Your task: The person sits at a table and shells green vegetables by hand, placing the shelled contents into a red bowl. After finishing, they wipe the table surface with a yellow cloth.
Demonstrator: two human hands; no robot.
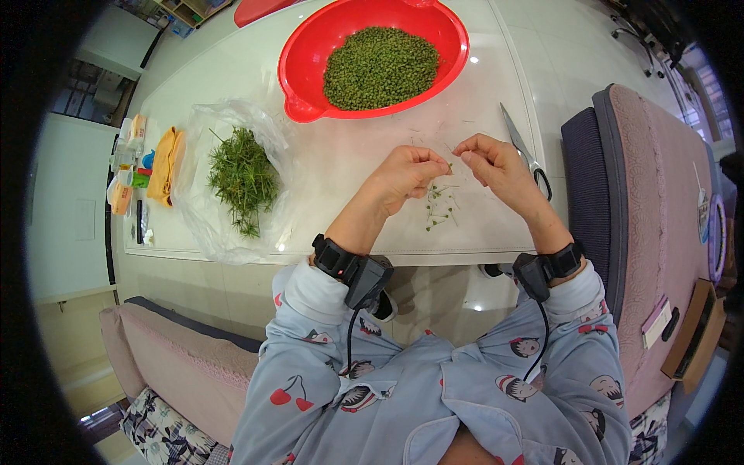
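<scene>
My left hand pinches a small green sprig between thumb and forefinger above the white table. Close beside it, my right hand has its thumb and forefinger drawn together; whether a thin stalk is between them is too small to tell. Below the hands lie several loose stalks with small green heads. Beyond them stands a red plastic basin holding a heap of small round green buds or berries. On the left, a clear plastic bag lies spread under a bunch of narrow-leaved green sprigs.
Scissors with black handles lie near the table's right edge, beside my right hand. A folded yellow cloth and small packs sit at the left end. Padded seats flank the table at right and lower left.
</scene>
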